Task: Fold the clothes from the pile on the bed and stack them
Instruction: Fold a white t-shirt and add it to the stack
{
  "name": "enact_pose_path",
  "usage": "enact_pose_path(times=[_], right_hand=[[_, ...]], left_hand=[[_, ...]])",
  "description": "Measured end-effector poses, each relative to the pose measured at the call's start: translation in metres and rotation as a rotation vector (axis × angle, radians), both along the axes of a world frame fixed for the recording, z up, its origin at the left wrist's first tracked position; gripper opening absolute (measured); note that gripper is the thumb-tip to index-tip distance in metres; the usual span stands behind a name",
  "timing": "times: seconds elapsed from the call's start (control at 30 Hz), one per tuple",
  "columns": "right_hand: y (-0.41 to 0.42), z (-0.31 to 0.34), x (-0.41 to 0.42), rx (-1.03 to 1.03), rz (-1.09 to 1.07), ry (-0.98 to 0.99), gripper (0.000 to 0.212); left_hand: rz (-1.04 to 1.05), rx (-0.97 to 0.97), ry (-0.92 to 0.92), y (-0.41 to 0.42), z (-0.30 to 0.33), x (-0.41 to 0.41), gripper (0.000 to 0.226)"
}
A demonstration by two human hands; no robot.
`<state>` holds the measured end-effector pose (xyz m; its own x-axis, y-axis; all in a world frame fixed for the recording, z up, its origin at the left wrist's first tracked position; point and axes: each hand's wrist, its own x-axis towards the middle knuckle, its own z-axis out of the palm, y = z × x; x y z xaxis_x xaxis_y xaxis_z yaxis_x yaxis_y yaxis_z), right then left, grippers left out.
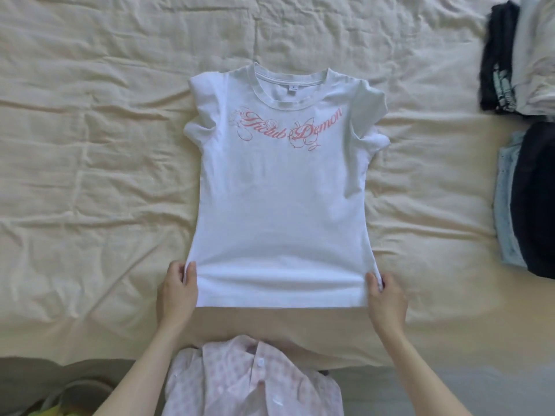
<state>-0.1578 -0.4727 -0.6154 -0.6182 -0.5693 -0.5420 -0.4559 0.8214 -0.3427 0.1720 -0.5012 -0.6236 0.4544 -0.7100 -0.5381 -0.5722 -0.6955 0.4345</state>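
Head view: white T-shirt [279, 205], thin soft knit, pink script print, lay flat and face-up on the creased cream bedsheet [90, 145], sleeves bunched. Left hand [177, 291] and right hand [387, 295] each pinched a hem corner, fingers closed on cloth. Risk: uneven pull would skew the limp fabric; bunched sleeves would likely fold in lumpy. Folded stacks [522, 145] sat far right.

One white T-shirt [282, 187], two hands [177, 292] [387, 298], two folded stacks [516, 55] [528, 199]
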Motion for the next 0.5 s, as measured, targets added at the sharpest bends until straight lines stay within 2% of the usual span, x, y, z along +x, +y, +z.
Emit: enact_pose_path(times=[0.07, 0.13, 0.23, 0.33, 0.4, 0.5], right_hand=[[-0.008, 0.0, 0.0, 0.049, 0.005, 0.03, 0.011], [-0.023, 0.003, 0.005, 0.02, 0.056, 0.151, 0.024], [-0.06, 0.008, 0.024, -0.116, 0.231, 0.296, 0.037], [-0.106, 0.0, 0.052, -0.276, 0.523, 0.319, 0.038], [-0.141, -0.01, 0.077, -0.289, 0.671, 0.297, 0.04], [-0.19, -0.028, 0.117, -0.264, 0.87, 0.251, 0.047]], left_hand=[[-0.014, 0.089, -0.019, -0.004, 0.0, 0.001, 0.02], [-0.004, 0.078, -0.074, -0.019, 0.001, 0.005, 0.018], [-0.031, -0.071, -0.1, -0.059, -0.001, 0.013, 0.023], [-0.087, -0.177, -0.019, -0.115, -0.01, 0.022, 0.029], [-0.112, -0.218, 0.018, -0.155, -0.017, 0.027, 0.031], [-0.207, -0.296, -0.044, -0.212, -0.026, 0.036, 0.035]])
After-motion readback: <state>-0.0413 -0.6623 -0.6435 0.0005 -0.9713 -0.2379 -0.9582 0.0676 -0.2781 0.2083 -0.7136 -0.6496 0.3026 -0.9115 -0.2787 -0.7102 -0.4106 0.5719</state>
